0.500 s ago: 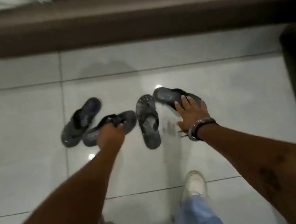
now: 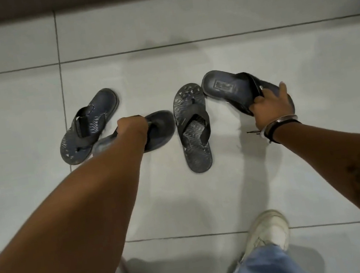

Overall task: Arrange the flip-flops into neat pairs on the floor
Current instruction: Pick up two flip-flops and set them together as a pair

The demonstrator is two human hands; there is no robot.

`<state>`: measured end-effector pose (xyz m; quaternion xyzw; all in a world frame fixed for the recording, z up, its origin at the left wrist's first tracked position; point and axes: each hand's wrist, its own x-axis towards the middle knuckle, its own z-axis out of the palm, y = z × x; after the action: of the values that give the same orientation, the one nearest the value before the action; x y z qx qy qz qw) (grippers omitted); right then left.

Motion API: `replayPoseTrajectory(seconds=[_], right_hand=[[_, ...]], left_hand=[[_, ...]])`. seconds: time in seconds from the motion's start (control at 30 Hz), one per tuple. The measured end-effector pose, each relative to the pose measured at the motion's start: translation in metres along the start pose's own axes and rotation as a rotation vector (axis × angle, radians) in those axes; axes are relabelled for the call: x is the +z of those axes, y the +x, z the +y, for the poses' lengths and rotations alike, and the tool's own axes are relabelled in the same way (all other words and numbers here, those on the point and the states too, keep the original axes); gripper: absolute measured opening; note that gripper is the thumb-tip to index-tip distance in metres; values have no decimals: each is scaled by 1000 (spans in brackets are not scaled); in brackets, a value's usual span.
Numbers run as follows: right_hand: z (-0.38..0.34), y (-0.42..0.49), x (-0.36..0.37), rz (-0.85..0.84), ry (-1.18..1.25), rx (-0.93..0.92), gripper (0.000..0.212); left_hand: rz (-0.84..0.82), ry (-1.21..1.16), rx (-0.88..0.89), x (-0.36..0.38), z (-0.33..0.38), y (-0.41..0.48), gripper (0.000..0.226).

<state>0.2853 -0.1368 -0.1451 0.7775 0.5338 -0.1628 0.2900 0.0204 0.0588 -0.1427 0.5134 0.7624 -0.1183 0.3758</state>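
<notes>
Dark flip-flops point(image 2: 192, 125) scattered; both hands point(image 2: 132, 126) point(image 2: 270, 105) gripping; tile point(image 2: 180, 19) beyond.

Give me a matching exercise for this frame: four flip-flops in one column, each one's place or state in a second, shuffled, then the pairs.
Things:
1. far-left flip-flop
2. flip-flop in the left hand
3. centre flip-flop
4. flip-flop in the right hand

States:
A. lies alone on the tile, untouched, lengthwise to the viewer
B. gripped at the strap by the right hand, logo patch on its footbed
C. lies diagonally, patterned footbed up, free of both hands
D. smooth footbed, strap gripped by the left hand, next to the far-left one

Pairs: 1-C, 2-D, 3-A, 4-B
</notes>
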Motion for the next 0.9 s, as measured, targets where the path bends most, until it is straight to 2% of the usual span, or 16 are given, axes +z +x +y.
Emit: replayPoseTrajectory(seconds=[0.13,0.17,0.23,0.3,0.37,0.47,0.57,0.63,0.77,0.9], right_hand=[[1,3,1,35,18,-63,36],[4,2,1,32,28,-67,34],[11,-1,-4,34,73,-42,27],[20,-7,-9,41,150,6,23],[28,-13,-12,34,236,53,21],[33,-21,-9,19,354,150,14],[35,-29,3,-1,456,245,13],[34,-34,13,-2,469,264,15],[33,-42,29,19,513,287,14],[35,-49,38,6,473,286,15]], left_hand=[[-5,167,125,-3,1,-7,32],[-7,138,135,-6,-1,-11,33],[16,-50,13,-9,-2,-14,43],[54,-147,39,-13,8,-32,54],[91,-11,151,-12,21,-58,46],[130,178,447,6,40,-107,27],[77,338,728,49,57,-146,27],[27,543,847,84,69,-163,28],[-127,736,945,145,85,-180,20],[-140,894,1027,173,81,-176,19]])
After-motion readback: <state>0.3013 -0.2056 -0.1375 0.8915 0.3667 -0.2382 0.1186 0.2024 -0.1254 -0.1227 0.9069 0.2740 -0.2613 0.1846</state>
